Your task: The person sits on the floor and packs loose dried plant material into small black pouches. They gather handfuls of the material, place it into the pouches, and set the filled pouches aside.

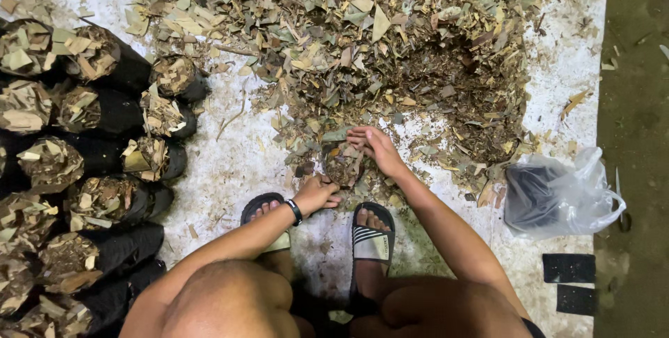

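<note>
Large heap of dry shredded leaves (362, 38) covers the upper middle of the white ground sheet (230, 164), spreading wide left to right, with a darker, finer hollow on its right side. Along the left edge lie black filled bags (104, 191), stacked in rows on their sides, long axes running left-right, open leaf-packed mouths mostly toward the left. Bare sheet lies between these bags and the person's feet; more open sheet to the right of the heap, ending at a dark floor strip (637, 101). At right, a clear plastic bag (564, 195) holding a dark bundle, with two flat black pieces (568, 268) just below it. A small black bag (341, 169) sits at the heap's near edge, just ahead of the sandals (371, 240); its mouth seems to face up, long axis not clear. Right hand (373, 146) reaches forward, palm down, fingers curled over the bag's mouth among leaf bits; whether the grip is closed on anything cannot be told. Left hand (317, 193), with a black wristband (294, 212), rests at the bag's left side, fingers curled against it, grip on it uncertain. Both forearms extend forward past the knees.
</note>
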